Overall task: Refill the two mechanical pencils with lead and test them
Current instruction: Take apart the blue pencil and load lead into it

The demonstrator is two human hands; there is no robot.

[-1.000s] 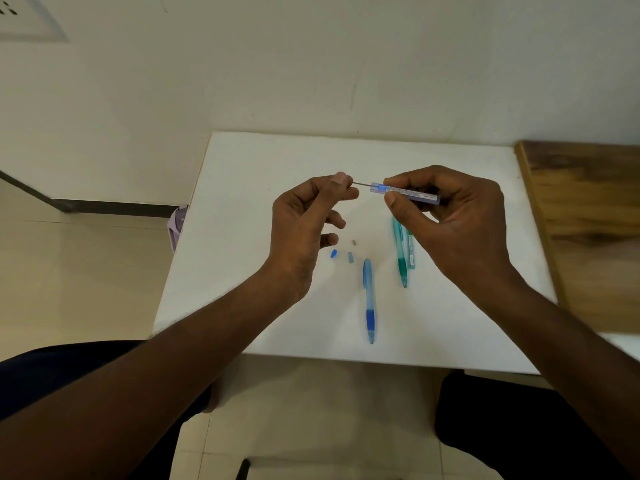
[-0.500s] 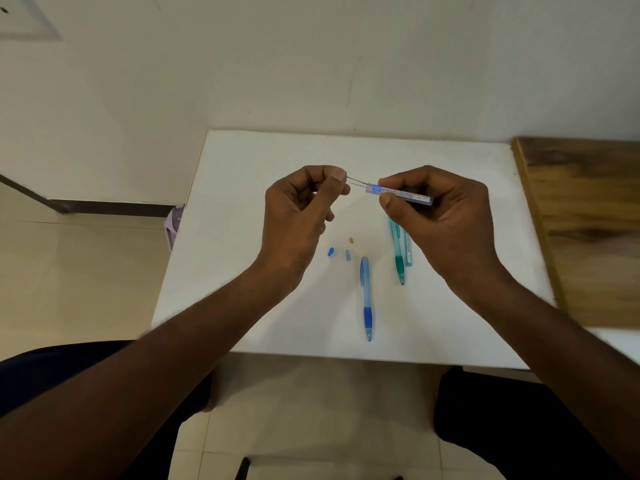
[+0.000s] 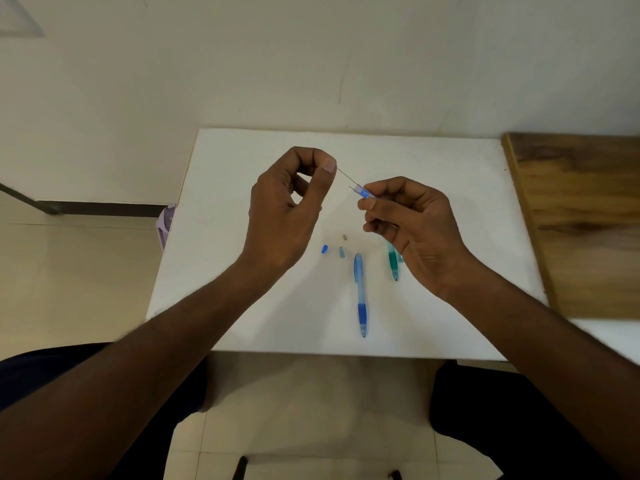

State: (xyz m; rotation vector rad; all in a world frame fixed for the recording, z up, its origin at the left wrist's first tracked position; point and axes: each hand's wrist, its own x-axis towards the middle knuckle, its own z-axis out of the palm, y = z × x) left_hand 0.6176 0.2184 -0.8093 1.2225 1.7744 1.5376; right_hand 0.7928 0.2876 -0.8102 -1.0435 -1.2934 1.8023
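My right hand (image 3: 419, 233) grips a small clear lead case with a blue end (image 3: 363, 192), held above the white table (image 3: 242, 174). My left hand (image 3: 287, 213) pinches a thin lead (image 3: 346, 175) between thumb and forefinger; the lead's other end reaches the case's mouth. A blue mechanical pencil (image 3: 360, 292) lies on the table below my hands, tip toward me. A green mechanical pencil (image 3: 393, 263) lies to its right, partly hidden under my right hand.
A blue cap (image 3: 324, 249), a pale blue cap (image 3: 342, 252) and a small grey eraser piece (image 3: 344, 237) lie left of the blue pencil. A wooden surface (image 3: 581, 216) adjoins the table on the right. A lilac object (image 3: 166, 220) sits at the table's left edge.
My left hand has risen and drawn the lead further out of the case. My right hand has tilted the case so that its blue end points up and left.
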